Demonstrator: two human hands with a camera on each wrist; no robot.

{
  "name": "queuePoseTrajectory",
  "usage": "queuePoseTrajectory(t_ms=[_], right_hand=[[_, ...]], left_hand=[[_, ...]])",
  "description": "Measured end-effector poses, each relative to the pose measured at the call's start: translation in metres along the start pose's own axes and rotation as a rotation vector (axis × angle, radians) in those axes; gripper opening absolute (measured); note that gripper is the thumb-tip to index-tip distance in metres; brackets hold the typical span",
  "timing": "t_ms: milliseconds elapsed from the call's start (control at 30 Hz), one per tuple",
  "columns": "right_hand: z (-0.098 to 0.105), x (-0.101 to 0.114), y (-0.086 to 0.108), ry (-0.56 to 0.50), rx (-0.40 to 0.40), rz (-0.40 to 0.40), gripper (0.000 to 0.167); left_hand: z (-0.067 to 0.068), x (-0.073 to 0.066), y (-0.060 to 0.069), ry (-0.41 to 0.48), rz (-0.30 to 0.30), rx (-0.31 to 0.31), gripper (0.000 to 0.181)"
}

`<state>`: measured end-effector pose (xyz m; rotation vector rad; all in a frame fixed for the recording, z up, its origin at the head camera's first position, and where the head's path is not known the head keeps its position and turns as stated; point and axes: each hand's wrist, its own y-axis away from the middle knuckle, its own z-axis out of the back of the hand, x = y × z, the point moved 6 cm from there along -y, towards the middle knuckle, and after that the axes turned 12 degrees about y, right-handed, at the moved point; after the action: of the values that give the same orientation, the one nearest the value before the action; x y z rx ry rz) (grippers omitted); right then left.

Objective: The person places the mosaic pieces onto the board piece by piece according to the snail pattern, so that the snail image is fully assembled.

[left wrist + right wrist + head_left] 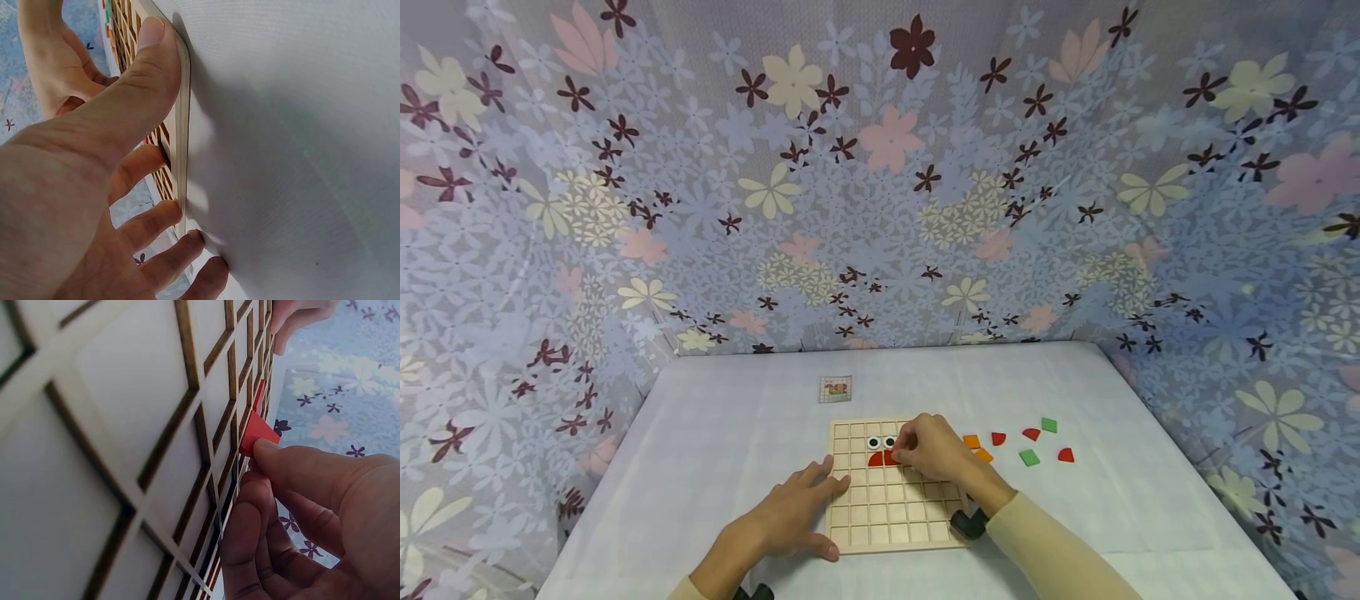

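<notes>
A wooden grid board point(887, 512) lies on the white table. Two round eye pieces point(874, 442) sit side by side in its upper cells, with a red quarter piece point(876, 459) in the cell below the left one. My right hand point(936, 450) pinches another red piece point(259, 432) between thumb and fingers at the cell beside it; in the right wrist view that piece is tilted. My left hand point(790, 512) rests at the board's left edge with fingers spread, and in the left wrist view its thumb point(152, 56) lies on the board's rim point(182, 125).
Right of the board lie orange pieces point(972, 442), several loose red pieces point(1066, 455) and green squares point(1028, 457). A small picture card point(835, 389) lies behind the board. Flowered cloth point(880, 208) hangs behind the table point(715, 417).
</notes>
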<state>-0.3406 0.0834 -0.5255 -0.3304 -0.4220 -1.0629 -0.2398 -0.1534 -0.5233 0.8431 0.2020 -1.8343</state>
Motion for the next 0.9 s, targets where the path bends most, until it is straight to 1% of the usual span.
queuePoseTrajectory(t_ms=[300,667,900], right_hand=[[0.0008,0.0027,-0.0007,0.022,-0.016,0.027,0.017],[-0.0009,0.0018,0.0018,0.035,-0.023,0.003,0.021],[0.0002,0.0028,0.0025,0.062,-0.040,0.012,0.027]], left_hand=[[0.0009,-0.0016,-0.0006,-0.015,-0.026,-0.003,0.104],[0.0005,-0.0011,0.0013,-0.003,-0.035,-0.002,0.105],[0.0001,-0.0010,0.0003,-0.008,-0.039,0.000,0.104]])
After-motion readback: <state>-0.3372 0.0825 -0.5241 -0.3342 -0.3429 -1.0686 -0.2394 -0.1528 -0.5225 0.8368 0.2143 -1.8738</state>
